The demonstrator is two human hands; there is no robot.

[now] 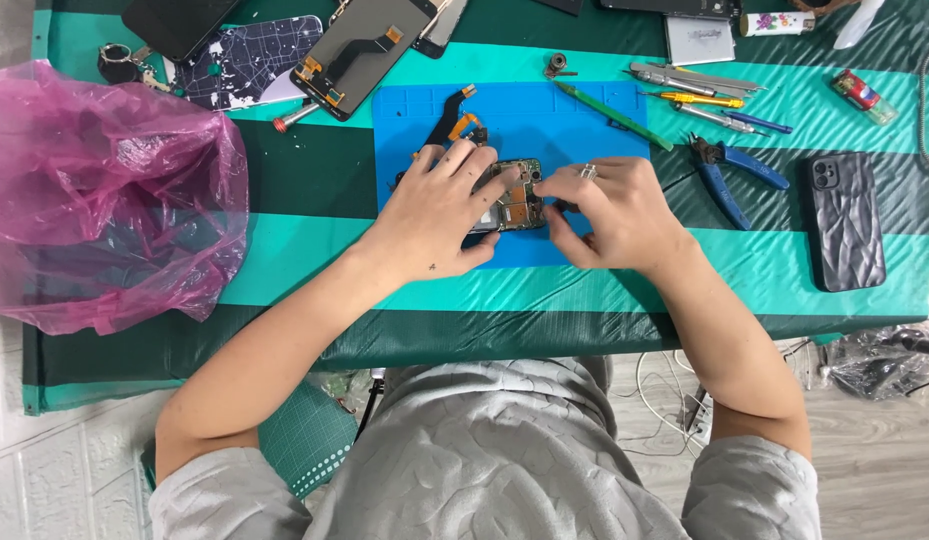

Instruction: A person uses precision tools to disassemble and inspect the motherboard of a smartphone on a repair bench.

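Observation:
An opened phone (pixel 517 196) with its circuit board bare lies on a blue work mat (pixel 544 115). My left hand (pixel 439 210) lies over the phone's left half and holds it down, fingers spread across it. My right hand (pixel 609 212), a ring on one finger, pinches at the board's right edge with thumb and forefinger; what it grips is too small to tell. A loose black and orange flex cable (pixel 456 117) lies on the mat just beyond my left hand.
A pink plastic bag (pixel 104 200) fills the left. Phone screens (pixel 359 50) and a patterned back cover (pixel 246 62) lie at the back left. Tweezers and screwdrivers (pixel 704 95), blue pliers (pixel 729 170), a green pry stick (pixel 614 115) and a black phone case (pixel 844 220) lie to the right.

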